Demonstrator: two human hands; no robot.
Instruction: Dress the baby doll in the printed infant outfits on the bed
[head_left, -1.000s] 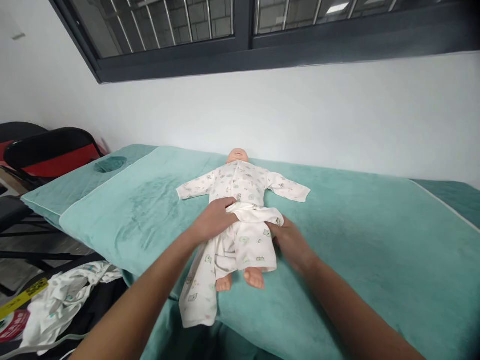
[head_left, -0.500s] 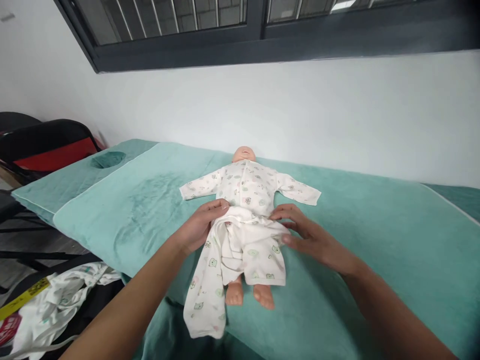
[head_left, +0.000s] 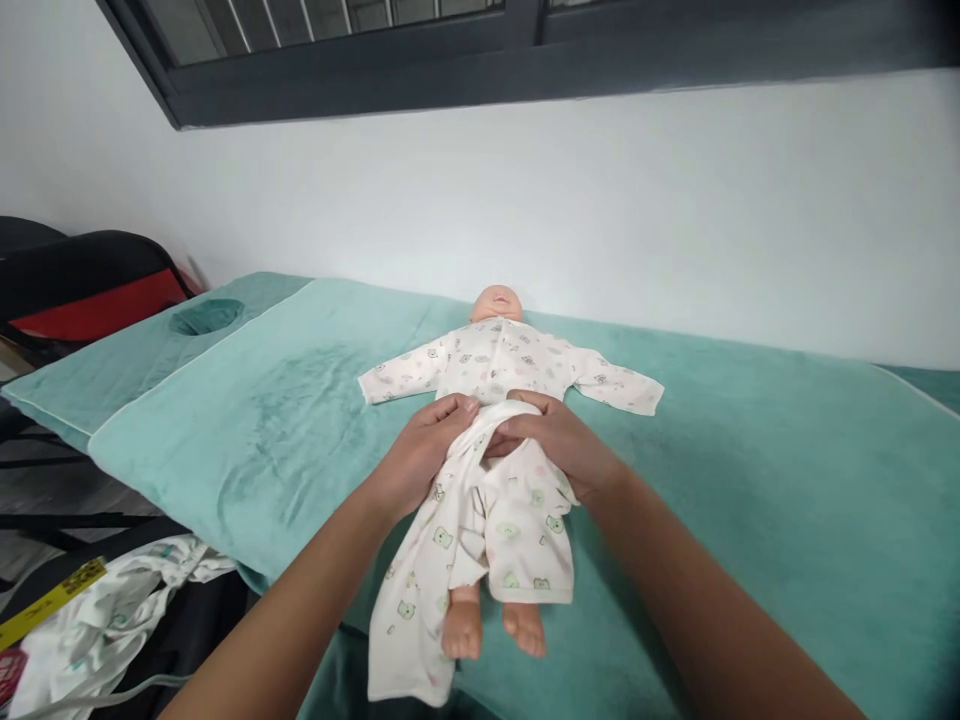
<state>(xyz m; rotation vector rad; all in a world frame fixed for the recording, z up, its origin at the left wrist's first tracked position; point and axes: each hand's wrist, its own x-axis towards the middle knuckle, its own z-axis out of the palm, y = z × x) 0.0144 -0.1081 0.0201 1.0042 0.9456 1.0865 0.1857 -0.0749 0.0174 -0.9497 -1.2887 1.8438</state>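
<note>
A baby doll [head_left: 496, 303] lies on its back on a teal padded table [head_left: 750, 470], head toward the wall. It wears a white printed top [head_left: 499, 365] and white printed trousers [head_left: 517, 530]. Its bare feet [head_left: 491, 630] stick out near the table's front edge. An empty trouser leg [head_left: 409, 620] hangs loose over that edge. My left hand [head_left: 420, 455] grips the trousers' waistband at the doll's left side. My right hand [head_left: 559, 440] is closed on the same waistband at the middle of the doll's belly. Both hands nearly touch.
A white wall rises behind the table under a dark window frame [head_left: 525, 60]. A face hole [head_left: 204, 317] is cut in the table's left end. Black and red chairs [head_left: 90, 285] stand at the left. Crumpled white clothing [head_left: 105, 610] lies low at the left.
My right hand moved in from the doll's right side to the middle of the waistband and closed on it. The camera tilted down a little.
</note>
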